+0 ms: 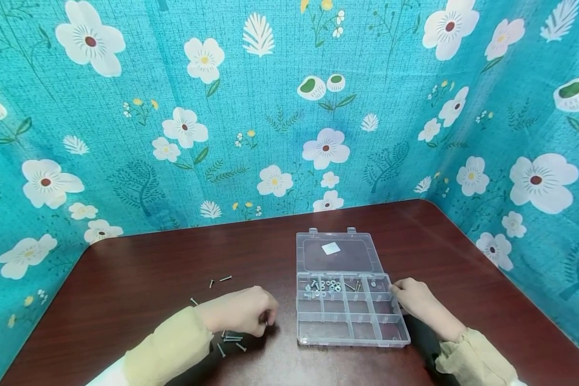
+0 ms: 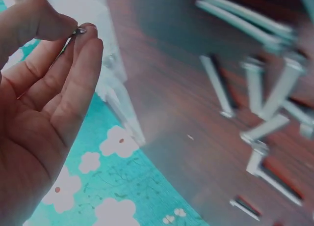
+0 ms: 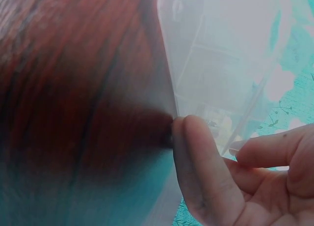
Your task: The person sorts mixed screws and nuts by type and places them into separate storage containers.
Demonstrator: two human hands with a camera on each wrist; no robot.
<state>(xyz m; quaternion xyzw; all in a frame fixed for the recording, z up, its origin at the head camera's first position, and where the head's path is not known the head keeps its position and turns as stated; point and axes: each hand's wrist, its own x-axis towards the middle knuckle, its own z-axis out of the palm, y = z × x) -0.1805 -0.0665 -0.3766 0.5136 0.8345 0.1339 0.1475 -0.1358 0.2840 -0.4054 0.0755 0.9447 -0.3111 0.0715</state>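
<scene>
Loose screws [image 1: 234, 338] left of box [image 1: 324, 329]

Head view is bright and mostly sharp, with pale glare on near tabletop [image 1: 289, 367] and dark shadow below left sleeve [image 1: 171, 343]; left-wrist screws [image 2: 280, 87] blurred; right-wrist box [image 3: 221, 59] hazy, washed out.

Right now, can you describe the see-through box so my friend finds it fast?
Look at the dark-red table beside the flowery cloth. On it, the right hand grips a plastic compartment box. Unlike the loose screws, it's broad and see-through, with an open lid.
</scene>
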